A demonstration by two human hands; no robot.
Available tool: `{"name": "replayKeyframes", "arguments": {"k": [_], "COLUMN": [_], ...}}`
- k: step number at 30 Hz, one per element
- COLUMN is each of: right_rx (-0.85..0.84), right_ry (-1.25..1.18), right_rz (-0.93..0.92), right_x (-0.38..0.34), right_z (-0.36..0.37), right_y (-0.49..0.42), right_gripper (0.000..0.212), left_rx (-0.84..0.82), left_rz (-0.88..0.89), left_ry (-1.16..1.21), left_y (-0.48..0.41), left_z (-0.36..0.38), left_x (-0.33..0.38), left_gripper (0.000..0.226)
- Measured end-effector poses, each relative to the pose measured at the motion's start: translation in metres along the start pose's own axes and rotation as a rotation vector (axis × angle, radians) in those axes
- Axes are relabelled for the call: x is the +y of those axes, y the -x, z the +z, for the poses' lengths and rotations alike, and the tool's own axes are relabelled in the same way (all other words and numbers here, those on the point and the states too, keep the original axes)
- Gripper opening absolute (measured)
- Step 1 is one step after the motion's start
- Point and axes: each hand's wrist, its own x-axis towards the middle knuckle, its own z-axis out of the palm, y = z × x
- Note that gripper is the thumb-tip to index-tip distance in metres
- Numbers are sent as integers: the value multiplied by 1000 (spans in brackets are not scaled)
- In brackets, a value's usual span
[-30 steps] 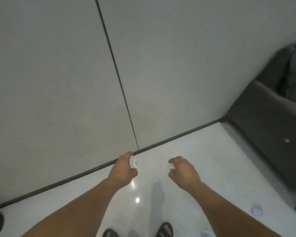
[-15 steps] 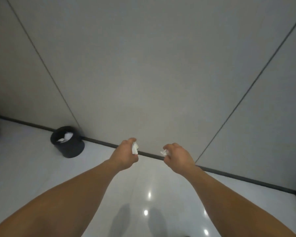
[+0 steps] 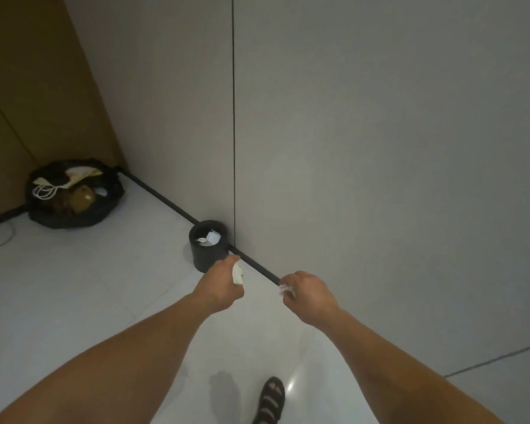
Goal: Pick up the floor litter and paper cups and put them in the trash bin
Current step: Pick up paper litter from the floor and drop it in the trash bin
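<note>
A small black round trash bin [image 3: 207, 258] stands on the white floor against the grey wall, with white paper scraps [image 3: 210, 238] inside. My left hand [image 3: 219, 287] grips a crumpled white paper scrap [image 3: 237, 273] just in front of and right of the bin. My right hand [image 3: 306, 293] is further right and pinches a smaller white scrap [image 3: 284, 289] in its fingertips. Both arms reach forward above the floor.
A black garbage bag [image 3: 74, 194] full of rubbish sits at the left by a brown wooden door [image 3: 34, 87]. A thin cord [image 3: 0, 235] lies on the floor beside it. My sandalled foot [image 3: 270, 400] shows at the bottom. The grey wall [image 3: 380, 148] runs along the right.
The view has swung left, so the bin now lies just ahead of my left hand, and the garbage bag and door have come into sight. Both hands still hold their scraps.
</note>
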Motion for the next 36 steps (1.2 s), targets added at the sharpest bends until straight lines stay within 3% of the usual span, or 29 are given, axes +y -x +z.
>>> {"name": "replayKeyframes", "arguments": {"k": [12,16,19,31,36], "right_rx": [-105,-118,-142,-162,-185], "right_ry": [-17,-17,-36,-41,-53], "right_rz": [-160,-195,-205,-39,37], "right_x": [-39,-58,-78,-149,-151], "right_z": [-2,-6,0,44,72], "right_y": [-223,-290,-336,-514,-570], "right_gripper": [35,27,34,44,44], "left_rx": [139,173,165,-8,-115], "left_rz": [-189,-215,-257,-187,-162], "left_ry": [-25,2,26,-10,-34], "left_y": [-148,-190,-222,-413,-483], "left_z": [-105,-136,-155,-237,-239], "left_x": [-42,-57,-81,-191,-217], "left_gripper": [71,65,73,76,80]}}
